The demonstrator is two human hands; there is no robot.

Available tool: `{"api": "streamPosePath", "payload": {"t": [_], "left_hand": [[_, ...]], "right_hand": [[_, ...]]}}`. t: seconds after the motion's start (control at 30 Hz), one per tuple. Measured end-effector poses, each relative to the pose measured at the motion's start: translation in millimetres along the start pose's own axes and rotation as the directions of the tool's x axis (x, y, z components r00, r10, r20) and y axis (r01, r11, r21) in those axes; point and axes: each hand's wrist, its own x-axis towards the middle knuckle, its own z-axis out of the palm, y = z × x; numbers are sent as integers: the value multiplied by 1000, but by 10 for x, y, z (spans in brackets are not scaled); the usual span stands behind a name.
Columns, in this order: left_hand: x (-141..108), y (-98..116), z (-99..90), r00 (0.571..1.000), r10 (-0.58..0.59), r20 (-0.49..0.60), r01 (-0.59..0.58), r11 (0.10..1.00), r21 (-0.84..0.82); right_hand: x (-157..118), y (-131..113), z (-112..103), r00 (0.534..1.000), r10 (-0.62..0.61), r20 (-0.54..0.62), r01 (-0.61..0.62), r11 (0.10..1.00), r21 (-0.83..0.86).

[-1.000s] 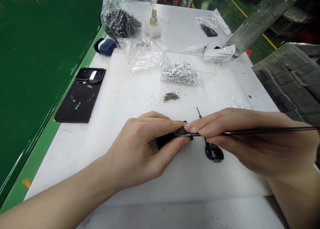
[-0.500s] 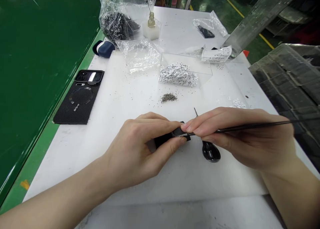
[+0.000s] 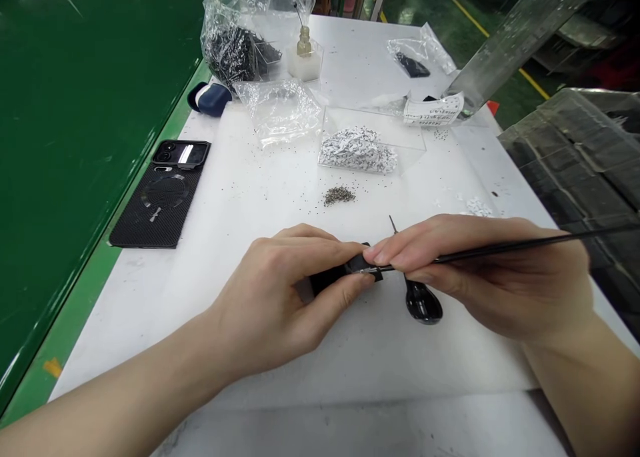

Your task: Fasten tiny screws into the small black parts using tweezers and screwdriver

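Note:
My left hand [image 3: 280, 290] is closed around a small black block-like piece [image 3: 327, 280], gripping it between thumb and fingers. Most of that piece is hidden by the fingers. In my right hand [image 3: 480, 270] is a pair of slim black tweezers [image 3: 505, 249], pinched like a pen, with the shaft pointing off to the right. Their bright tip meets the black piece by my left thumb; what lies at the tip is too small to make out. A black spoon [image 3: 424, 305] lies under my right hand, its handle partly covered.
Beyond my hands lies a pile of tiny metal parts [image 3: 339, 195]. Behind it stands a clear tray [image 3: 413, 137] of small white pieces. A phone [image 3: 160, 197] rests at left. Plastic bags [image 3: 280, 114] and a small bottle [image 3: 303, 44] are farther back. A metal post [image 3: 520, 44] rises at right.
The outer end of the tweezers has tipped slightly upward, while their tip stays at the black piece. Both hands otherwise hold nearly the same position; the view has shifted slightly.

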Motion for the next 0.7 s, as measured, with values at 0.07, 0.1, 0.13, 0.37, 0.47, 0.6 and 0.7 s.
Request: {"api": "streamPosePath", "payload": {"t": [0.07,0.1,0.13,0.37,0.47,0.6,0.7], "left_hand": [[-1,4,-2,1000,3,0,-3,1000,1],[-1,5,-3,1000,5,0,-5,1000,2],[-2,6,-4,1000,7,0,-7,1000,3],[1,3,-8,1000,15,5,-15,1000,-2],[-4,1,-5,1000,5,6,-5,1000,-9],[-6,0,0,1000,2,-26,-2,1000,-2],[-2,-7,1,1000,12,-29,-11,1000,9]], "right_hand": [[-1,-8,-3,1000,12,3,-12,1000,-24],[0,-17,-8,1000,19,8,-19,999,-41],[1,-29,-13,1000,23,16,-22,998,-58],[20,-112,-36,998,0,61,7,993,-119],[25,-105,-37,999,22,37,-18,995,-94],[59,-74,-48,950,116,-289,-137,989,-54],[112,-26,-20,861,154,-485,-202,978,-48]]}}
